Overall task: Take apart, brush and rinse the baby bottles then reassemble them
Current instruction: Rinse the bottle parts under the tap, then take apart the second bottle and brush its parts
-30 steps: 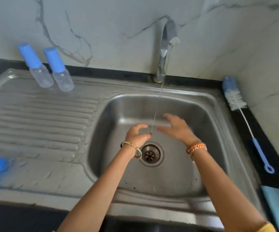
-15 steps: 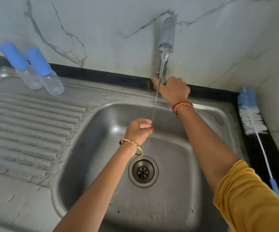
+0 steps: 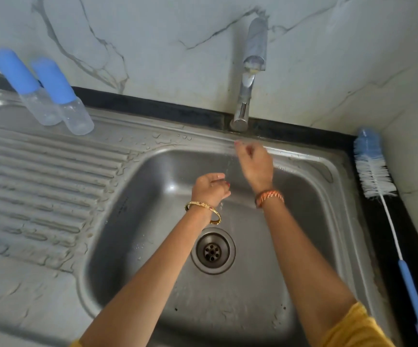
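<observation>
Two clear baby bottles with blue caps stand side by side at the back left of the drainboard, the left bottle [image 3: 25,88] and the right bottle [image 3: 65,98]. A bottle brush [image 3: 375,171] with white and blue bristles and a blue handle lies on the black counter at the right. My left hand [image 3: 209,187] is cupped over the sink basin [image 3: 153,221] and holds nothing. My right hand [image 3: 254,165] hangs just below the tap [image 3: 249,71], fingers loosely curled, blurred, holding nothing. A few last drops of water fall between the hands.
The drain [image 3: 213,250] sits in the basin's middle. A ridged steel drainboard [image 3: 40,186] spreads to the left, wet near the basin. A marble wall rises behind, with another wall close on the right.
My right hand has come off the tap's base and dropped toward the basin. The water stream has thinned to drops. My left hand stays cupped in about the same place.
</observation>
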The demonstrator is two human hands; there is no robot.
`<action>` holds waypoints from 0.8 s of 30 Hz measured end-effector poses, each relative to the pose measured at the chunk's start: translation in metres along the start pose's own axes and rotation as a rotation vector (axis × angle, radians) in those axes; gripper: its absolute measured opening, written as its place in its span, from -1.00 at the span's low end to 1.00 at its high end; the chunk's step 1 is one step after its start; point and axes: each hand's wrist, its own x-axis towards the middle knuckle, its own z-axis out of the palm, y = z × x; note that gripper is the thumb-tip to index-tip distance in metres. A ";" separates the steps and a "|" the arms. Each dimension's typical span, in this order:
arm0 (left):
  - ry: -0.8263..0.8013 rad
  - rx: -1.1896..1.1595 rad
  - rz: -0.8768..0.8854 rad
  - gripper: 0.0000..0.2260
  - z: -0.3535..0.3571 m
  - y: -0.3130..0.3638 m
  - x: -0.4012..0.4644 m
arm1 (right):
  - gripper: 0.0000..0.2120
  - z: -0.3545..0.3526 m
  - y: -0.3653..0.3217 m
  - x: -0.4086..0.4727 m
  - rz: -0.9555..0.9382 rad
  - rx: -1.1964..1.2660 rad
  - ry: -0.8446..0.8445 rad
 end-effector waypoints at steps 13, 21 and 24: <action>-0.007 0.277 0.166 -0.77 -0.079 0.001 -0.039 | -0.88 0.020 -0.012 -0.105 -0.197 -0.169 0.014; 0.193 0.417 0.301 -0.63 -0.159 0.022 -0.039 | -0.33 0.064 -0.053 -0.102 -0.021 -0.443 -0.665; 0.309 0.444 0.362 -0.58 -0.201 0.043 -0.024 | -0.38 0.089 -0.100 -0.086 -0.153 -0.276 -0.515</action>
